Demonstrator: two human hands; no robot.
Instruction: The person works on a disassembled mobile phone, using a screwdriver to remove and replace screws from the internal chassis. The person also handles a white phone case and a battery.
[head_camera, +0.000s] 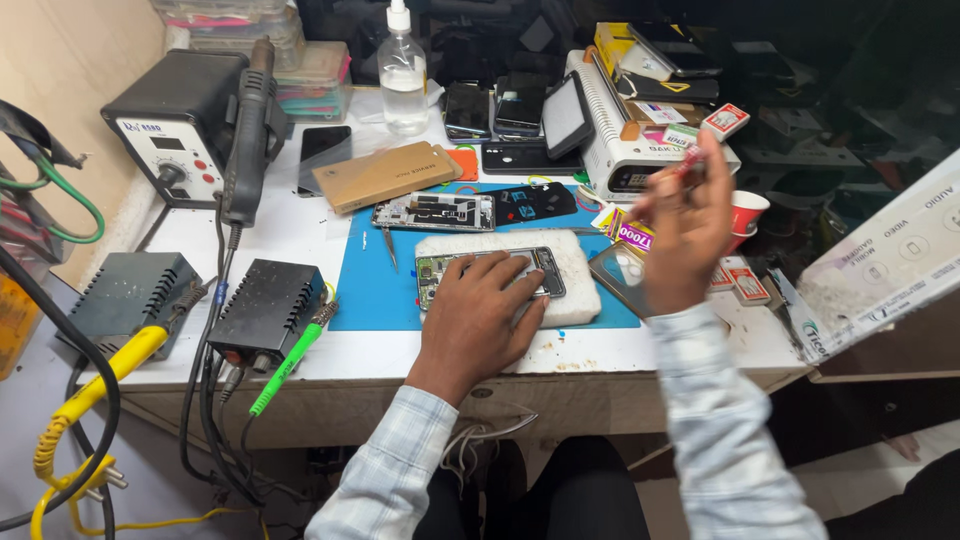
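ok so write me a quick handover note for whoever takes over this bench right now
Left hand: flat on the opened phone with bare circuit board, pressing it onto the white foam pad on the blue work mat.
Right hand: raised above the bench, blurred, pinching a small red-and-white item I cannot identify.
Nearby: second opened phone frame behind the pad, metal tweezers on the mat, clear plastic bottle at the back.
Done: phone is open. Left: it is not closed up yet.
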